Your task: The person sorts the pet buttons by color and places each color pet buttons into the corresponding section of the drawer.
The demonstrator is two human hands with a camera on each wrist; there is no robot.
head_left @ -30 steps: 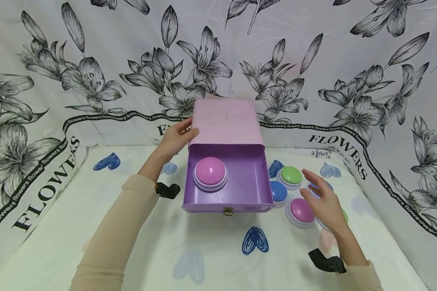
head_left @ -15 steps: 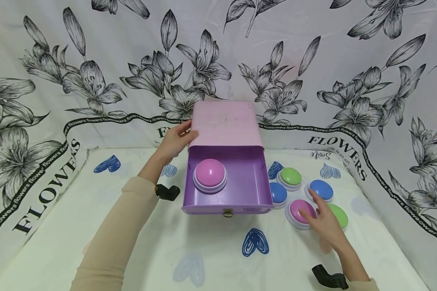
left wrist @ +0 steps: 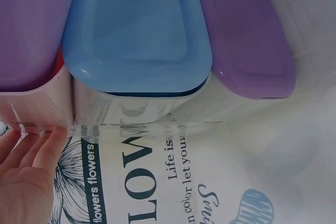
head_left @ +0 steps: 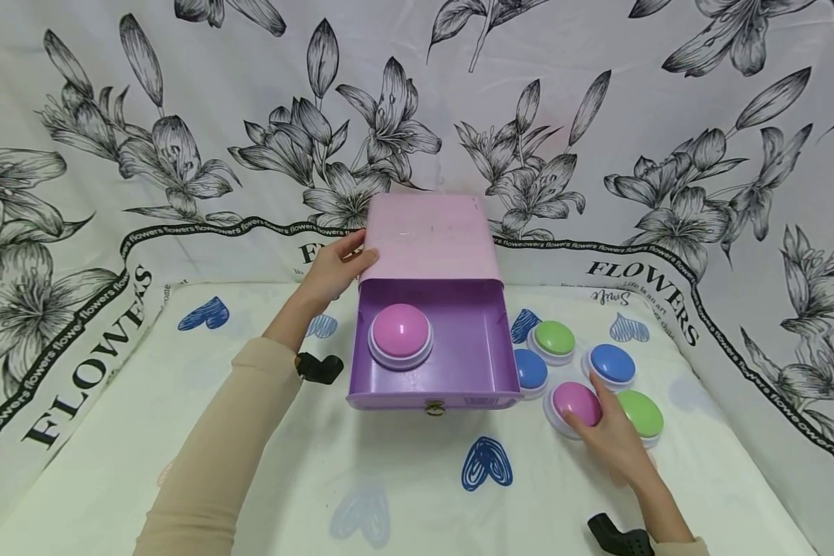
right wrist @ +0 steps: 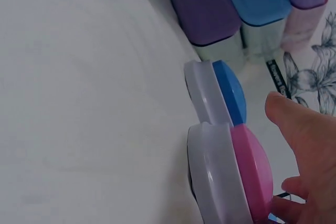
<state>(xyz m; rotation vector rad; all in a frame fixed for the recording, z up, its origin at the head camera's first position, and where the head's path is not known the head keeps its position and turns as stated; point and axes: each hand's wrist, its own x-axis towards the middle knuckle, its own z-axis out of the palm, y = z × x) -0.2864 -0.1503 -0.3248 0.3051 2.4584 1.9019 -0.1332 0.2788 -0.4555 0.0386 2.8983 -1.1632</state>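
Observation:
In the head view my left hand (head_left: 332, 270) rests against the left side of a pink-cased drawer box (head_left: 431, 235), fingers straight along its wall. Its purple top drawer (head_left: 469, 340) is pulled out. Inside that drawer, at the left, sits a pink domed button on a white round base (head_left: 401, 330). To the right my right hand (head_left: 618, 440) is over another pink domed button (head_left: 574, 398) lying on the cloth, thumb and forefinger spread at its dome. In the right wrist view its thumb (right wrist: 286, 116) stands apart from that pink button (right wrist: 252, 177).
Close around the right hand lie blue (head_left: 613, 361) and green (head_left: 641, 413) domed buttons. Another green one (head_left: 554, 337) and a blue one (head_left: 530, 368) stand beside the drawer. A blue drawer (left wrist: 142, 30) shows below the pulled-out one. Floral cloth (head_left: 556, 154) hangs behind.
My right hand has come down and to the left, from above the buttons to the pink one on the cloth. The left hand has kept its place on the box.

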